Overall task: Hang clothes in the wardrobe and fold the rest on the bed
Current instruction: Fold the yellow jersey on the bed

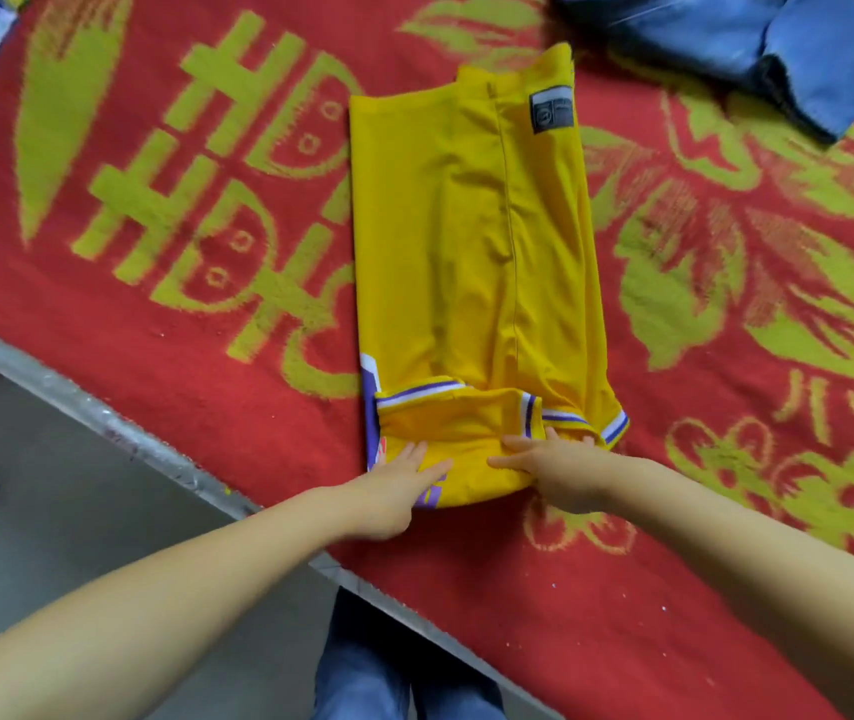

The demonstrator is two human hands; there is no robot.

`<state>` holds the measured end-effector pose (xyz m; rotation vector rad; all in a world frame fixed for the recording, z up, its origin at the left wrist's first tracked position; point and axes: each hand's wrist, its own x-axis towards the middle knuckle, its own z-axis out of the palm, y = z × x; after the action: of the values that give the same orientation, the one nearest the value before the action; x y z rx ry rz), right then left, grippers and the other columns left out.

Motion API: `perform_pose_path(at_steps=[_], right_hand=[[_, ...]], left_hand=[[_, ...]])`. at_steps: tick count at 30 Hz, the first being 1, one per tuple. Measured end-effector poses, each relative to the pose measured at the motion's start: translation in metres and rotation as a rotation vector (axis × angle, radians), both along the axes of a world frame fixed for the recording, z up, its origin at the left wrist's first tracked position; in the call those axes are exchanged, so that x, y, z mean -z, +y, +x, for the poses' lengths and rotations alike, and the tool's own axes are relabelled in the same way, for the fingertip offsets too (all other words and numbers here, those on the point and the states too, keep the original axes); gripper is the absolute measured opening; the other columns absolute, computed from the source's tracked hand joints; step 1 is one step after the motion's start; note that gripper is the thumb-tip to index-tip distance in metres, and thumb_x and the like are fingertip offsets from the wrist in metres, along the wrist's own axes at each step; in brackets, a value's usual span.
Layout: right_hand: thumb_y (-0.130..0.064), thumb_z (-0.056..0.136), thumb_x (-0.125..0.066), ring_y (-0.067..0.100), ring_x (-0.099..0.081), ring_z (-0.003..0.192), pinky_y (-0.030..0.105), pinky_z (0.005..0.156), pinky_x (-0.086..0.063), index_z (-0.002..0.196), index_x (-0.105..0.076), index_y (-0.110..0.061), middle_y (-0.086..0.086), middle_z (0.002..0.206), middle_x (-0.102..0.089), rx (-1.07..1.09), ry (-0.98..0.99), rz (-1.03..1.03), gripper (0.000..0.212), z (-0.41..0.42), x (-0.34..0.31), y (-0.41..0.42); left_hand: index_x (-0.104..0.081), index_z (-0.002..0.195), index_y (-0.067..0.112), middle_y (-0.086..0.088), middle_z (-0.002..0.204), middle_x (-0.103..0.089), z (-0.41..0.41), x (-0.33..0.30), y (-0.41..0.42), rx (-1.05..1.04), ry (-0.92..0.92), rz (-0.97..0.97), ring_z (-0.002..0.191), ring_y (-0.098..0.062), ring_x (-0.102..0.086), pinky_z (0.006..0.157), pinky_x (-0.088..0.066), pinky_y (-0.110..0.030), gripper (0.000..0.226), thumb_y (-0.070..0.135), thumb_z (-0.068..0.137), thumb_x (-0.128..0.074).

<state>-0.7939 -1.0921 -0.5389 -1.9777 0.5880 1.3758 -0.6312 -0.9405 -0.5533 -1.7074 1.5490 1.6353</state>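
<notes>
While your left hand (pixel 397 478) presses flat on the folded yellow jersey (pixel 471 262), your right hand (pixel 552 467) lies there too, apparently flat, on the red bedspread (pixel 165 241).

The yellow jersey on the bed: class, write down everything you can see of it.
The yellow jersey lies flat on the red and yellow bedspread, folded lengthwise into a long narrow strip running away from the person. Its cloth looks smooth and slightly shiny, with soft creases. The near end shows purple and white striped trim and purple print; the far end bears a grey patch. The left hand and right hand press flat on the near end.
</notes>
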Motion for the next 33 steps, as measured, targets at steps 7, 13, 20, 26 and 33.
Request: perform_pose_path(at_steps=[7,13,20,26,33], right_hand=[[-0.007,0.088,-0.048,0.019,-0.048,0.071,0.030,0.057,-0.036,0.097,-0.057,-0.013,0.004,0.079,-0.052,-0.186,0.146,0.182,0.014,0.022,-0.045,-0.019],[-0.018,0.095,-0.055,0.028,-0.046,0.128,0.038,0.101,-0.042,0.143,-0.041,-0.015,0.010,0.143,-0.045,0.211,-0.137,-0.125,0.051,0.056,-0.021,-0.096],[-0.017,0.091,-0.059,0.034,-0.033,0.139,0.054,0.107,-0.034,0.146,-0.038,-0.013,0.016,0.149,-0.037,0.229,-0.671,-0.582,0.059,0.028,0.003,-0.052],[-0.043,0.062,-0.082,0.042,-0.024,0.141,0.074,0.095,-0.033,0.149,-0.031,-0.028,0.013,0.156,-0.026,-0.193,-0.521,-0.457,0.102,-0.031,0.025,0.013],[-0.067,0.088,-0.041,0.036,0.025,0.142,0.072,0.106,-0.009,0.140,0.031,-0.043,-0.001,0.154,0.033,-0.060,-0.311,-0.380,0.092,-0.016,0.051,0.003]], left_hand=[[-0.056,0.071,0.018,0.004,0.060,-0.050,0.033,-0.034,-0.009,-0.154,0.273,0.368,0.048,-0.005,-0.040,0.047,-0.030,-0.018,0.034,-0.009,0.074,-0.036],[-0.065,0.075,0.014,-0.004,0.067,-0.057,0.110,0.002,-0.071,-0.596,0.146,0.094,0.060,-0.015,-0.050,0.053,-0.042,-0.024,0.026,-0.003,0.082,-0.046],[-0.035,0.146,0.013,-0.016,0.148,-0.039,0.072,0.026,-0.050,-0.238,-0.676,-0.733,0.137,-0.029,-0.036,0.111,-0.026,-0.055,0.059,0.030,0.092,-0.050],[-0.035,0.146,0.017,-0.016,0.153,-0.030,-0.002,0.022,0.006,0.034,-0.373,-1.127,0.142,-0.029,-0.029,0.102,-0.030,-0.068,0.071,0.048,0.084,-0.053],[-0.041,0.136,0.006,-0.008,0.134,-0.038,0.009,0.016,0.013,-1.255,-0.183,-0.563,0.129,-0.020,-0.038,0.105,-0.032,-0.027,0.066,0.035,0.085,-0.069]])
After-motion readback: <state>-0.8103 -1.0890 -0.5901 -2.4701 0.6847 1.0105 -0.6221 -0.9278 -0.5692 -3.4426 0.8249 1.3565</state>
